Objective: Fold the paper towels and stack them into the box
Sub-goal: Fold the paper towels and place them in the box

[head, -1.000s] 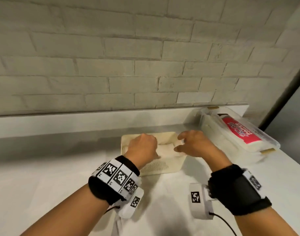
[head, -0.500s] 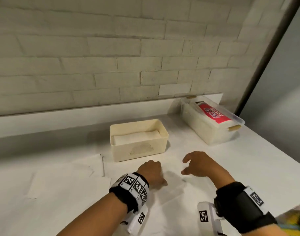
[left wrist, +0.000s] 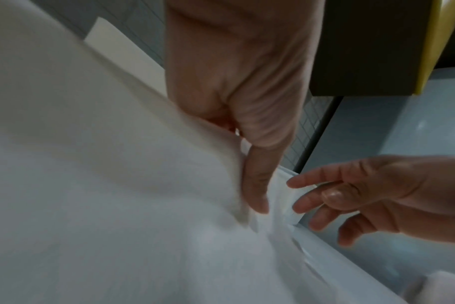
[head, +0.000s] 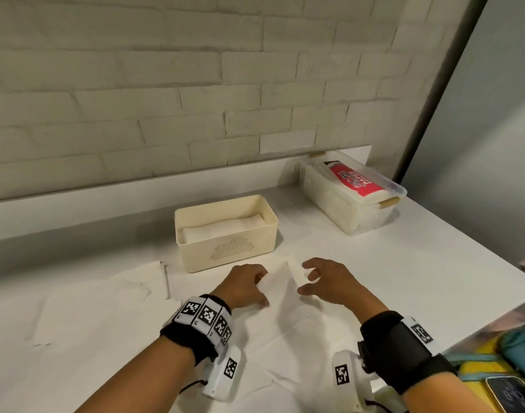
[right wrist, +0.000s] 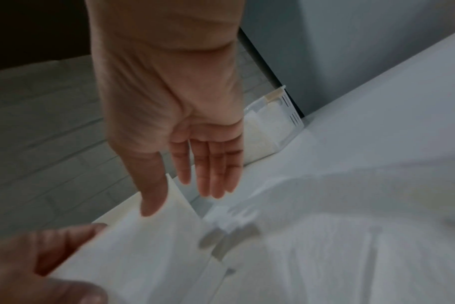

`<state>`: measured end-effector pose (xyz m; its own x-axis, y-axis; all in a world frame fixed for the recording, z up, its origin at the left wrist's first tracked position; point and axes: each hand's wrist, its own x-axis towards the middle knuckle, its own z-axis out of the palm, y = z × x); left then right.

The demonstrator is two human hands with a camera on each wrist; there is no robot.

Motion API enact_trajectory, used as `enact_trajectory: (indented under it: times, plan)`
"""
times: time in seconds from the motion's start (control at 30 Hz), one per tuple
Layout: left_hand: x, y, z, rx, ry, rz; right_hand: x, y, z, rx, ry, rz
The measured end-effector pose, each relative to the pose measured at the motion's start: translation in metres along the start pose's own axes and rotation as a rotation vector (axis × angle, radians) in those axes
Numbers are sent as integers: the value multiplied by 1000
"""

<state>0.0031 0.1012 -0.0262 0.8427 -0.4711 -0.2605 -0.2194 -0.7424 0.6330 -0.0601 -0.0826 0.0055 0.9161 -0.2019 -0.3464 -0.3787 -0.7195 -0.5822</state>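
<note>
At frame centre, one cream box (head: 227, 234) and one clear bin (head: 350, 201); my left hand (head: 244, 286) pinches a paper towel (head: 280, 283), my right hand (head: 332, 281) spread loosely beside it.

Lidded clear container (head: 352, 201) with red-labelled pack (head: 354, 180) near wall.

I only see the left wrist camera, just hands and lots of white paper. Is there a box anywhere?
Observer: Yes. The head view shows a cream box with an open top, further back on the table.
Operator: Is anything in it?
Observer: A folded paper towel lies flat inside.
Operator: Is the left hand really holding the paper?
Observer: Yes. The right wrist view shows the left hand pinching the lifted edge of a loose paper towel sheet, with the fingers on one side and the thumb on the other.
</note>
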Motion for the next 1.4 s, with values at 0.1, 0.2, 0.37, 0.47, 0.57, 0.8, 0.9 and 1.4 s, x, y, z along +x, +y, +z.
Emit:
enact_trajectory:
  times: [0.1,0.2,0.37,0.47,0.57,0.8,0.9,1.4]
  plan:
    - [-3,-4,-4,-92,-7,47,2,-4,8,122,-38,-51]
    - [-8,-5,-7,-231,-12,60,3,-7,14,201,-27,-105]
    - [-13,-6,-10,-465,-4,-2,0,-13,12,228,46,-172]
    - [-12,-7,-11,-509,33,-6,-2,-16,10,257,165,-205]
    - [-10,-9,-10,-519,59,-3,-2,-18,12,331,250,-208]
    - [-14,-11,-11,-519,11,44,-6,-19,18,284,264,-251]
    - [-14,-9,-13,-505,-47,47,-9,-23,22,302,201,-244]
    - [-20,-5,-37,-818,39,16,-49,-47,14,175,-57,-349]
